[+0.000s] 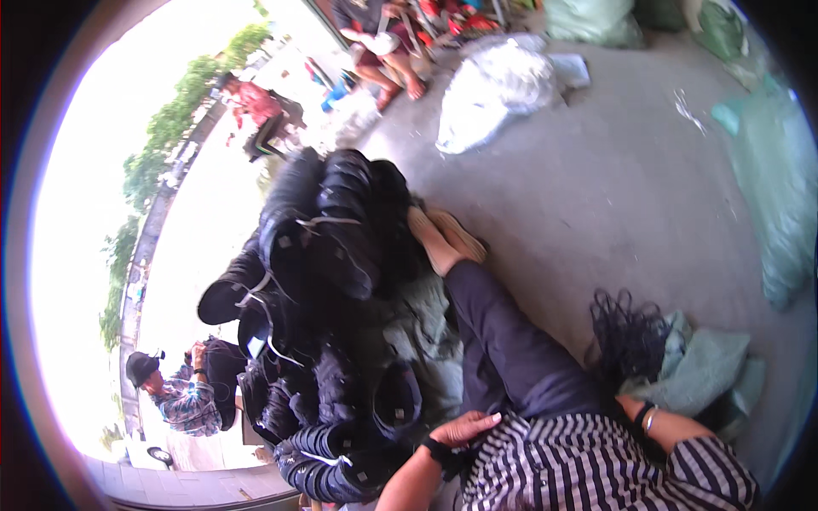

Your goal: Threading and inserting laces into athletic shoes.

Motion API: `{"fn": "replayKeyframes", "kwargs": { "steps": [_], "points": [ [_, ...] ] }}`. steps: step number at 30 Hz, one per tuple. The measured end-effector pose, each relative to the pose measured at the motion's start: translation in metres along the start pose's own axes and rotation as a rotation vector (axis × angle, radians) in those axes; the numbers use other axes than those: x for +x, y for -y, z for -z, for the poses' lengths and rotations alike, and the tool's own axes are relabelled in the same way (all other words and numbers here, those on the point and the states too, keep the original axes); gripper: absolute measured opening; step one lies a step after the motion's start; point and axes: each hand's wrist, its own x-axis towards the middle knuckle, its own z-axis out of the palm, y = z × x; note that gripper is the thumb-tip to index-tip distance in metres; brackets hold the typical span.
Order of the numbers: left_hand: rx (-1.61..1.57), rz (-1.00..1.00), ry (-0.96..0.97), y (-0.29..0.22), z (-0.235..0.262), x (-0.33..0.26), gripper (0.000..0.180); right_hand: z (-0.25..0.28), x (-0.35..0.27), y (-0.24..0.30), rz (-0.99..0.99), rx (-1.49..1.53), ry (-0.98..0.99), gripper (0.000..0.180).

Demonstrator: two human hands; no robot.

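My left hand (467,428), with a black band at its wrist, lies at my waist against the striped shirt. Its fingers stretch to the right and appear to hold nothing. At my right hip is my right hand (631,407), its fingers mostly hidden; a black band and a bright bracelet circle that wrist. Just beyond it sits a heap of black looped cords (626,332) beside a crumpled pale green sack (703,362). Left of my legs, long stacks of nested black cup-shaped pieces (341,192) are bound with white ties. A single hollow black piece (397,396) lies nearest my left hand.
Green sacking (417,336) is spread beside my outstretched legs. A white plastic bag (503,89) rests on the grey floor (588,170) ahead. Large green sacks (771,187) line the right side. Other people sit at the left (192,392) and far ahead (383,51).
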Motion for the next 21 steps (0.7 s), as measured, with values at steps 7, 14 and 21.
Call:
{"fn": "replayKeyframes", "kwargs": {
  "steps": [7,14,21],
  "points": [
    [0.066,-0.096,-0.066,0.014,0.003,0.016,0.056,0.0,0.027,0.068,-0.212,-0.84,1.086,0.033],
    [0.186,-0.207,-0.117,0.01,-0.012,0.013,0.048,-0.001,0.064,0.107,-0.166,-1.162,0.861,0.042],
    [0.512,-0.325,-0.284,0.006,-0.028,-0.003,0.065,0.015,-0.088,-0.457,0.094,-0.889,-0.358,0.05]
  ]
}}
